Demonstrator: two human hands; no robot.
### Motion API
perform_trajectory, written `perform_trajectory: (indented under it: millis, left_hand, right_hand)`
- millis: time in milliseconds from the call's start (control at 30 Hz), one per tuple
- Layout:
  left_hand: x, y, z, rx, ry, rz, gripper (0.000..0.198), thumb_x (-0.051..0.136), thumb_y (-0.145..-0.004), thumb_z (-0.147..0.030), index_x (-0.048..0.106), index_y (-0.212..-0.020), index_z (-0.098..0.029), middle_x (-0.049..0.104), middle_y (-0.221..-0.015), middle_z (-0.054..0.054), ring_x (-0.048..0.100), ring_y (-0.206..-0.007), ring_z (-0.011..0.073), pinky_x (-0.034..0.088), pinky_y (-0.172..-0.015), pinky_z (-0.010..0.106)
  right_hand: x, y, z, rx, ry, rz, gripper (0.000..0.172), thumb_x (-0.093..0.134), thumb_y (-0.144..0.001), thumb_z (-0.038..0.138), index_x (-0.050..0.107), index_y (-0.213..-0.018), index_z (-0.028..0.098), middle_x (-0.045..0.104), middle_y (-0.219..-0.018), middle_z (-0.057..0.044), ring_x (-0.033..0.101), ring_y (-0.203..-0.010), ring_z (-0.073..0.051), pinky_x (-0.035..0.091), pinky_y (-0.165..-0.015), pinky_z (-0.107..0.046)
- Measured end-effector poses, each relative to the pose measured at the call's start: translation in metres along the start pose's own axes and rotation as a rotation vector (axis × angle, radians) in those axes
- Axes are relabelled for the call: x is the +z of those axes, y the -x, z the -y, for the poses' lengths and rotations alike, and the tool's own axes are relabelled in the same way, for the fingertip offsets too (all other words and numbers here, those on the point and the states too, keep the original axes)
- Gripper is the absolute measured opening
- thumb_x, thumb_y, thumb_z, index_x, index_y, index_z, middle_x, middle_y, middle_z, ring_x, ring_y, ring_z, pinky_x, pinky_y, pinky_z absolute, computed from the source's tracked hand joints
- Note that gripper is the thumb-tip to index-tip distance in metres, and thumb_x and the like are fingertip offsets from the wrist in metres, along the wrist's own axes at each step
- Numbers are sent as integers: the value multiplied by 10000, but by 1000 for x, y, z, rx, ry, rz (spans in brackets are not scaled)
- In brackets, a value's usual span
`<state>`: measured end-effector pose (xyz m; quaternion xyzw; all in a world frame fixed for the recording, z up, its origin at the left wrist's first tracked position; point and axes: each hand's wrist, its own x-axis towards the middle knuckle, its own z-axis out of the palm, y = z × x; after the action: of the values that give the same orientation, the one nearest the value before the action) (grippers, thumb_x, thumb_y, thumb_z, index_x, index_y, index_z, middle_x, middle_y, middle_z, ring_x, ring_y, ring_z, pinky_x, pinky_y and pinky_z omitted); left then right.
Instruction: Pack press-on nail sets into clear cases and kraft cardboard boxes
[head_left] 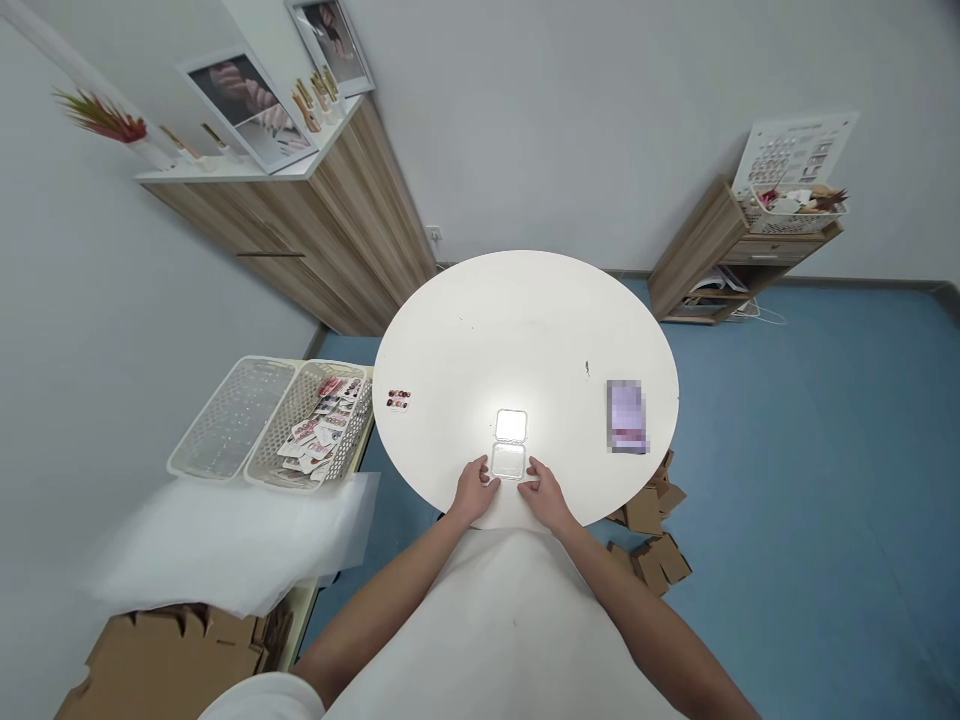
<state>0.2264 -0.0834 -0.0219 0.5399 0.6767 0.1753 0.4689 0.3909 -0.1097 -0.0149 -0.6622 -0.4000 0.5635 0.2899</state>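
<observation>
Clock face laid on the white table (525, 310), 12 at the far edge. Clear case (509, 461) lies opened out on the tabletop near 6 o'clock, one half toward 12, the other toward the person. Left hand (474, 491) at the case's 8 o'clock, right hand (546, 496) at its 4 o'clock. Fingers of both hands loosely bent, thumbs apart from them, no pinch seen; cannot tell whether the fingertips touch the case's sides. Card of small red and dark pieces (398, 401) near the table's 9 o'clock. Purple item (627, 418), detail blurred, between 3 and 4. Beyond the edge at 9: white basket (259, 472) filled with cards (321, 430). Cardboard (643, 512) on the floor, past 5.
</observation>
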Motion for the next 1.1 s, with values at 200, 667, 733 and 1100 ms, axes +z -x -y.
perform_trajectory:
  millis: [200,667,733,1100]
  left_hand:
    - [4,1,-5,-85,128,-30,488,582,-699,-187,470,-1173,-158,544,-1007,77,553,-752,112,433,-756,259]
    - [2,-7,-20,-106,220,-30,432,596,-687,-180,522,-1112,-151,569,-1084,98,581,-846,143,430,-794,262]
    - [2,-6,-22,-114,230,-21,409,587,-694,-177,531,-1099,-158,575,-1080,92,582,-863,150,433,-797,265]
    - [2,-11,-24,-160,320,-41,461,597,-694,-173,503,-1143,-125,623,-973,108,558,-982,185,401,-849,284]
  right_hand:
    - [1,0,8,49,-28,35,572,528,-661,270,414,-1217,191,477,-1125,-73,592,-831,-163,474,-742,-302]
    - [-3,-8,14,79,-102,-17,609,543,-655,258,403,-1242,175,458,-1225,-99,581,-945,-184,479,-760,-277]
    - [-2,-9,14,76,-125,5,596,541,-654,258,417,-1231,182,472,-1219,-88,578,-956,-187,480,-767,-282]
    - [-8,-13,23,95,-129,-15,614,544,-653,284,405,-1240,167,430,-1268,-108,575,-966,-205,480,-785,-304]
